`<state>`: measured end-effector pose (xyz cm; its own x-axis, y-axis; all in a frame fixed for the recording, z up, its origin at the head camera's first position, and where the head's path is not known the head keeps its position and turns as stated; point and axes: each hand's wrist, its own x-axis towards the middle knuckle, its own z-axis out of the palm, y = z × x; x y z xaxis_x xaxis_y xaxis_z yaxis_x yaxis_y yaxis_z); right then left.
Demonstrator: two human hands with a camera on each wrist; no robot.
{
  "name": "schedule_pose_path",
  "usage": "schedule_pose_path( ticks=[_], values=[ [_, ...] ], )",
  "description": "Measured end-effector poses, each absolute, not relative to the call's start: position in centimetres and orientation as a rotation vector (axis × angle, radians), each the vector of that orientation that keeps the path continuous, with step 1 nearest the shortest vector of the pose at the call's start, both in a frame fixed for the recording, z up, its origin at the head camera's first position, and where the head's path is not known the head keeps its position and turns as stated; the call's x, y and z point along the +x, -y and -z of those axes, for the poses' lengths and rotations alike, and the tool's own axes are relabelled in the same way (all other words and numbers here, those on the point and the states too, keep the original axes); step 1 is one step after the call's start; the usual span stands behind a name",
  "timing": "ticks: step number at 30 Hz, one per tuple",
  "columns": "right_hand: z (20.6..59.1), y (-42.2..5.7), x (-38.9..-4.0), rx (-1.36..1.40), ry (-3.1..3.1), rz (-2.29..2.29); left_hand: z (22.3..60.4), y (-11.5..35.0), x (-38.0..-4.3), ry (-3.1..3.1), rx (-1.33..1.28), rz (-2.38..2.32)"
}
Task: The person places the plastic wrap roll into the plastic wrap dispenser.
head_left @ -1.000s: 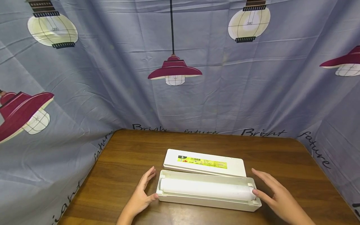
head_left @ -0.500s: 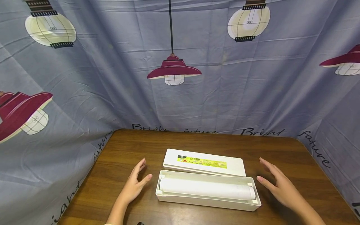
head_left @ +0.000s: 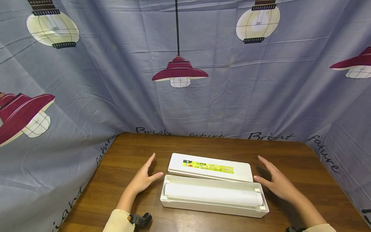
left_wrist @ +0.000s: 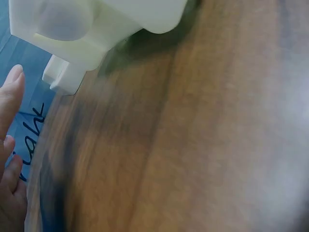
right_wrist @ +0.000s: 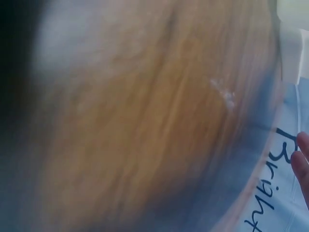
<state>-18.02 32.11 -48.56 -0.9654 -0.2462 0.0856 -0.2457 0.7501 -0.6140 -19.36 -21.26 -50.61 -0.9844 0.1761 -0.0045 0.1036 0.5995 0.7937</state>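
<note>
A long white box (head_left: 214,209) lies uncovered on the wooden table in the head view, with a white roll (head_left: 213,194) inside it. Directly behind the box rests its flat white lid (head_left: 179,160), which carries a yellow label (head_left: 207,167). My left hand (head_left: 142,179) is off the left ends of box and lid, fingers extended and thumb apart, holding nothing. On the other side my right hand (head_left: 275,181) hovers near the lid's right end, fingers extended, thumb tip close to the lid's corner; contact cannot be told. Both wrist views show fingers free beside the white pieces.
The brown wooden table (head_left: 127,151) extends around the box. A blue-grey curtain (head_left: 220,106) printed with lamps and lettering hangs behind the table and at its sides. A black strapped device (head_left: 140,220) sits at the left wrist.
Both hands came away from the ends of the box, then moved forward towards the ends of the lid. Box, roll and lid have stayed in place.
</note>
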Motion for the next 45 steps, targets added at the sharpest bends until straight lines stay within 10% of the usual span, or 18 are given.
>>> schedule_pose_path(
  ticks=[45],
  values=[
    [49.9, -29.6, -21.6, -0.594, -2.811, 0.889, 50.4, 16.4, -24.5, -2.689, 0.406, -0.932]
  ],
)
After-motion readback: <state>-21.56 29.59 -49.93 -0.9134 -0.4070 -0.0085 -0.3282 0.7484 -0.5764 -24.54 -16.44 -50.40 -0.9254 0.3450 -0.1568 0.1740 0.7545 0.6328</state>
